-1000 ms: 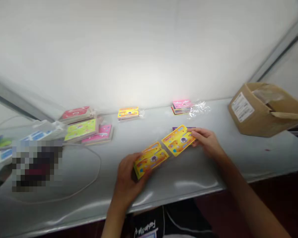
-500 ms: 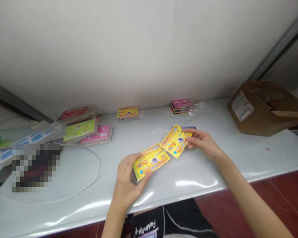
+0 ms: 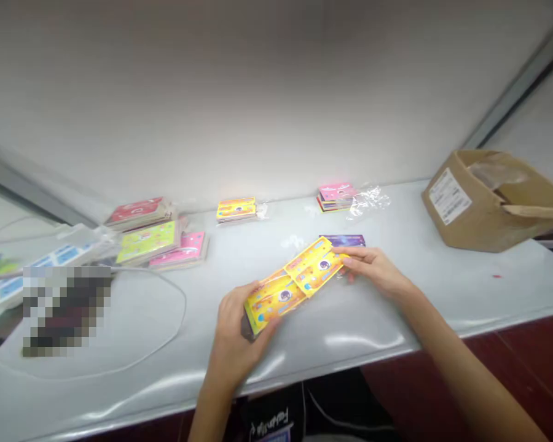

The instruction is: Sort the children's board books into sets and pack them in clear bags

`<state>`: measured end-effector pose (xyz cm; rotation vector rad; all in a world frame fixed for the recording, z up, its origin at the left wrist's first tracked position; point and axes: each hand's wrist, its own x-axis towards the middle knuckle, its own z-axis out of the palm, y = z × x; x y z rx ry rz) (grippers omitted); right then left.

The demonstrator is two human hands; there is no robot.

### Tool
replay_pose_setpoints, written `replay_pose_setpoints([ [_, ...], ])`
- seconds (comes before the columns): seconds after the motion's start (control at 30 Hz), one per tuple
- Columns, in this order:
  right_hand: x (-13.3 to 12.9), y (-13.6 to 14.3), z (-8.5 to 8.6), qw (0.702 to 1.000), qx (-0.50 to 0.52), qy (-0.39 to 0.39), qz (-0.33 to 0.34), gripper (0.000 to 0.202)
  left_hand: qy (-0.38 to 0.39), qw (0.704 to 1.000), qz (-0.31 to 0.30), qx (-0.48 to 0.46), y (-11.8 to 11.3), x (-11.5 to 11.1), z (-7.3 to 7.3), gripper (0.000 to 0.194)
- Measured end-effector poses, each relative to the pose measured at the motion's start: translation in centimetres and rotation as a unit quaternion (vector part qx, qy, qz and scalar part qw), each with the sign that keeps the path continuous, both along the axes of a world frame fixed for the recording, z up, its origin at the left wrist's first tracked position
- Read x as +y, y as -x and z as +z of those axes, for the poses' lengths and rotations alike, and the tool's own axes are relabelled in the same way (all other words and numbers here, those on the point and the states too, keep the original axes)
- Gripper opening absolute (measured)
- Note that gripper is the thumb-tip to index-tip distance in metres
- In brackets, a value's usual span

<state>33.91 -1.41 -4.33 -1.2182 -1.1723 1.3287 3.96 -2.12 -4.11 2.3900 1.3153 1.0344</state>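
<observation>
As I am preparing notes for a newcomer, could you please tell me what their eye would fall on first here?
Probably the bright yellow card in the right hand, its end meeting the yellow pack in the left hand, mid-table. Next might come the open cardboard box towards the table's right end, with its white label. The red, green and pink stacks at the left also stand out.

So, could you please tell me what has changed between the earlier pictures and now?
The right hand moved left, bringing its flat yellow printed card from apart to overlapping the yellow printed packet in clear plastic in view. Neither hand let go. The left hand and the open brown cardboard box stayed in place.
</observation>
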Motion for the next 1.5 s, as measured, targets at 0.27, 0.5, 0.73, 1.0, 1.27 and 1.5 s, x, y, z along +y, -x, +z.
replay_pose_setpoints([
  [0.27, -0.3, 0.3, 0.4, 0.996, -0.055, -0.024, 0.069, 0.034, 0.011, 1.000, 0.009, 0.001, -0.1, -0.1, 0.1, 0.051],
  [0.5, -0.3, 0.0, 0.7, 0.996, -0.063, -0.049, 0.050, 0.036, 0.011, 1.000, 0.008, -0.005, -0.1, 0.1, 0.0, 0.051],
  [0.73, -0.5, -0.2, 0.4, 0.989, -0.051, -0.074, 0.119, 0.037, 0.023, 1.000, 0.006, 0.000, -0.1, 0.0, 0.2, 0.050],
  [1.0, -0.6, 0.3, 1.1, 0.972, -0.111, -0.067, 0.194, 0.039, 0.022, 0.999, -0.028, 0.011, 0.1, -0.1, 0.0, 0.054],
  [1.27, -0.7, 0.7, 1.1, 0.969, -0.085, -0.063, 0.225, 0.042, 0.036, 0.998, -0.040, 0.016, -0.2, -0.2, 0.5, 0.050],
  [1.5, -0.7, 1.3, 0.8, 0.969, -0.052, -0.040, 0.237, 0.040, 0.034, 0.998, -0.051, 0.022, -0.2, -0.2, 0.3, 0.050],
])
